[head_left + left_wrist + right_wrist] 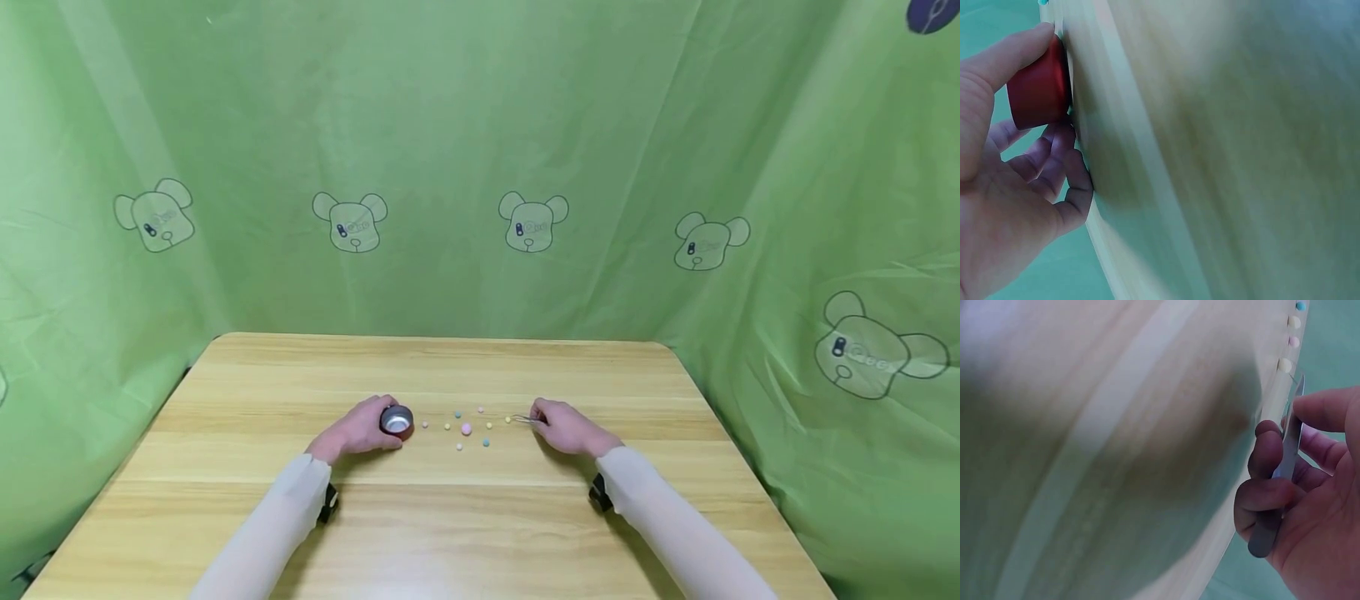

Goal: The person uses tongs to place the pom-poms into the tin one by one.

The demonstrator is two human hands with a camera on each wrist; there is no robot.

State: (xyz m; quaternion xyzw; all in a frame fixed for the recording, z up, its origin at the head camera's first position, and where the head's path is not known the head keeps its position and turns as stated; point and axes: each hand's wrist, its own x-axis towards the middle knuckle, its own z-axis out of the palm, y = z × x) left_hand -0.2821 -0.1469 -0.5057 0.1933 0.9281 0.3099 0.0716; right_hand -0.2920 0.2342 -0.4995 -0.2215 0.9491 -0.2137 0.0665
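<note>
- Head view: the right hand [567, 427] pinches silver tweezers [527, 419], their tips right by the yellow bead [507, 419] at the right end of a loose scatter of beads [467, 429] on the wooden table [450, 517]. A low, nearly level approach seems best, with one prong on each side of the bead and a light squeeze, since something small and round could skid off.
- Same view: the left hand [365, 427] holds a small red cup [397, 422], mouth up, at the scatter's left end; a steady hold there would avoid nudging the nearest bead.
- Left wrist view: thumb and fingers part only as wide as the cup and grasp its side, the little finger lying free of it near the tabletop.
- Right wrist view: thumb and curled fingers clasp the tweezers along their shank. The thin tips lie beside a pale bead; whether they grip it, I cannot tell.
</note>
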